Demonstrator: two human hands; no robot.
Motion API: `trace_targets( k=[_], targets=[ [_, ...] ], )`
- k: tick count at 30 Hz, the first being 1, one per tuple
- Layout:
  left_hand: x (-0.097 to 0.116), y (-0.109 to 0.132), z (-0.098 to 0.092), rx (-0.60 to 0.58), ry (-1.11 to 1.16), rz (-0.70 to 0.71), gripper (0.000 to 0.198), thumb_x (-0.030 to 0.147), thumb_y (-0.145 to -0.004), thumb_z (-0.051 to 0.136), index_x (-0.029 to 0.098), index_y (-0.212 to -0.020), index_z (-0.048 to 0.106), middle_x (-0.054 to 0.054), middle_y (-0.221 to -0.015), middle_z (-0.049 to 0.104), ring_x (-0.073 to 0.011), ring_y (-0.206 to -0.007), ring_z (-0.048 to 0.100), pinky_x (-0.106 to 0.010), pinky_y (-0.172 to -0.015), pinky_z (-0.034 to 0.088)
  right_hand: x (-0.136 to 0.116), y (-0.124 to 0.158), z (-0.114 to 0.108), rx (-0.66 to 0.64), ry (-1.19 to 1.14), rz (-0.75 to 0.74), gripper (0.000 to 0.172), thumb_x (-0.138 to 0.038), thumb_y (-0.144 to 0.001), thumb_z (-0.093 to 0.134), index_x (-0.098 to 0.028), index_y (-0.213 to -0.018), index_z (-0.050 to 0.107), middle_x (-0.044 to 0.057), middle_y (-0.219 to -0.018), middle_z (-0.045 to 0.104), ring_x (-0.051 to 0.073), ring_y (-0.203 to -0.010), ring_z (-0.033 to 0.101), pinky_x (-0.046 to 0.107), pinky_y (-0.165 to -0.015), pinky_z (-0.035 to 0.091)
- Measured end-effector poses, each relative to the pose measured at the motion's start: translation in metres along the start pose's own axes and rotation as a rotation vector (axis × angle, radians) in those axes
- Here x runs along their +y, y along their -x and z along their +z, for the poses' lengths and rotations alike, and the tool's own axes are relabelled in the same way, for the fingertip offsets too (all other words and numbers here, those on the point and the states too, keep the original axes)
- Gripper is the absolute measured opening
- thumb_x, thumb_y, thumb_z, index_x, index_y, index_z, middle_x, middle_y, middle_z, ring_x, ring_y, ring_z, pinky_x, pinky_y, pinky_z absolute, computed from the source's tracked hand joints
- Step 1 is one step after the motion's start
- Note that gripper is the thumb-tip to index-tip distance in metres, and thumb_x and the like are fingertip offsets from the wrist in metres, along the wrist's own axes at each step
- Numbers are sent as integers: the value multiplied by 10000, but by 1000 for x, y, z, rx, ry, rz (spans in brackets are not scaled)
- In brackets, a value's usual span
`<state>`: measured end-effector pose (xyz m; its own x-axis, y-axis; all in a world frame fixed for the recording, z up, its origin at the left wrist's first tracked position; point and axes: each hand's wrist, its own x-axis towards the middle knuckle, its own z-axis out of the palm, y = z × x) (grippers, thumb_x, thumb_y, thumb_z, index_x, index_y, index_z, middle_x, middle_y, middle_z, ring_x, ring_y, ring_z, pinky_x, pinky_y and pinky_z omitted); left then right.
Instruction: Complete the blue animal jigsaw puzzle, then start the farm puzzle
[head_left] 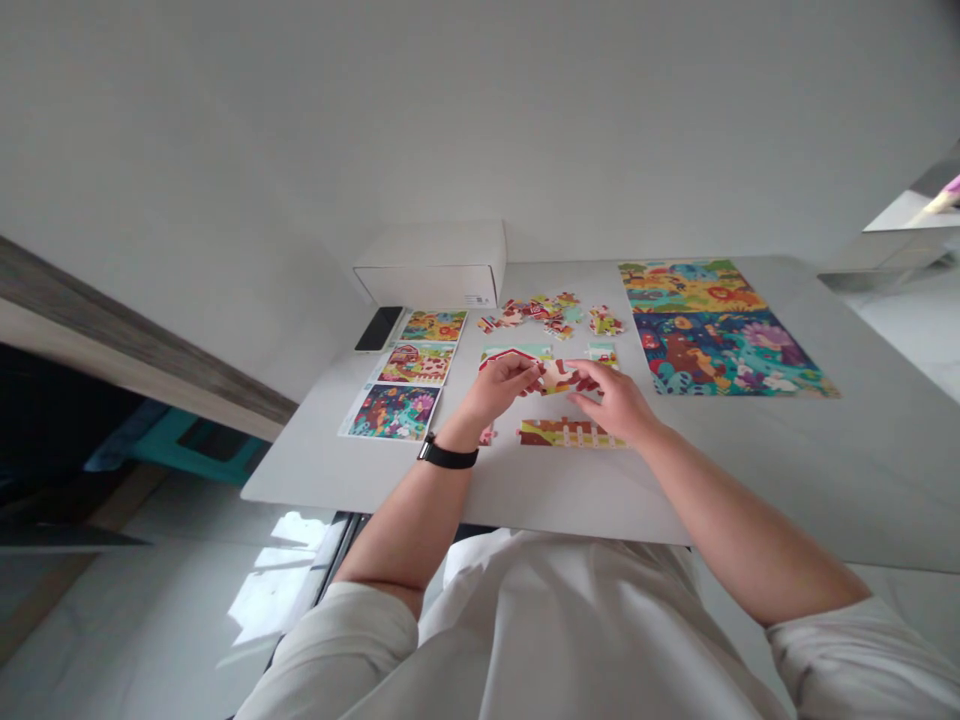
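You've got the L hand [498, 388] curled, fingertips pinching the edge of a red-and-white barn piece [510, 357], while the R hand [606, 398] is loosely spread, thumb and index closing on a cream-and-red jigsaw piece [559, 376]. Both pcs meet between your hands, just above the white table [360, 480]. Step in hand looks like bringing die-cut card pcs edge to edge; thin, knobbed tabs want a light, level press (exact join hidden by fingers). Just below lies a yellow-and-red fence section [570, 433] w/ white pickets. Loose pcs [532, 315] sit further out near a white cardboard box [427, 265]. Picture cards [390, 411] line the L side, a large colourful puzzle [720, 330] the R.
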<state>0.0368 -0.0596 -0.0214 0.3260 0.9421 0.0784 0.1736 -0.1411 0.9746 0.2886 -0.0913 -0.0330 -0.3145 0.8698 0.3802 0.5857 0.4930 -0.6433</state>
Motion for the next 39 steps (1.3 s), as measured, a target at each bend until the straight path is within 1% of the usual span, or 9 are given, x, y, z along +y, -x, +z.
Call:
trace_targets(
  k=[3,8,12,17,23,30,33,35,39],
  targets=[
    [-3,0,1,-4,-11,10,520,693,-883,768,176,-872,720,-71,-822,779,-143,-734,685,-260,-704,538,-2,0,-1,6,-10,-7,367,-257,-954,675,-276,-1318,712,74,-1139,813,243,-959,779,403,-923,642],
    [-4,-1,-2,-18,-32,13,489,658,-883,776,172,-863,726,-67,-811,767,-135,-722,670,-257,-702,530,-3,0,-1,16,-12,-37,291,-267,-961,672,-256,-1245,737,85,-1159,815,241,-993,779,381,-930,633],
    [-4,-2,-3,-65,-7,7,461,623,-860,809,170,-891,732,-65,-811,763,-144,-733,682,-262,-705,524,-3,0,-1,-6,15,5,180,-289,-965,673,-257,-1127,745,87,-1129,819,250,-991,771,396,-932,630],
    [-6,-3,-7,-137,32,3,397,541,-838,832,171,-932,723,-57,-812,753,-149,-752,698,-270,-722,519,-5,0,1,-18,10,-26,113,-284,-979,649,-256,-1045,737,78,-1090,818,247,-987,768,394,-947,616],
    [-1,1,-13,-204,-10,14,284,442,-850,810,181,-931,735,-53,-865,776,-152,-789,714,-270,-726,522,-8,1,2,-36,1,-40,100,-257,-974,640,-251,-1014,732,72,-1057,820,237,-936,767,381,-925,614],
    [-3,1,-15,-204,-115,-12,284,463,-893,758,179,-876,766,-68,-856,787,-144,-737,696,-277,-699,539,-7,1,2,-32,-25,-23,111,-269,-990,641,-253,-1016,748,64,-1058,831,234,-944,776,387,-945,619],
    [-7,1,-14,-242,-117,-42,248,430,-865,781,184,-897,776,-59,-851,794,-148,-757,707,-276,-711,551,-5,1,4,-1,-59,30,135,-311,-997,653,-256,-1067,755,62,-1066,838,230,-934,784,387,-938,629],
    [-8,0,-12,-246,-87,-70,249,420,-843,806,181,-901,772,-55,-835,791,-144,-745,702,-276,-712,562,-3,1,4,39,-92,85,198,-338,-991,668,-253,-1149,750,64,-1060,839,228,-929,789,381,-929,634],
    [-5,1,-6,-178,11,-139,266,416,-818,840,174,-879,748,-66,-888,804,-135,-757,710,-260,-702,582,2,0,4,141,-159,133,280,-366,-1008,638,-248,-1250,715,64,-1035,829,220,-920,784,375,-912,635]
  ],
)
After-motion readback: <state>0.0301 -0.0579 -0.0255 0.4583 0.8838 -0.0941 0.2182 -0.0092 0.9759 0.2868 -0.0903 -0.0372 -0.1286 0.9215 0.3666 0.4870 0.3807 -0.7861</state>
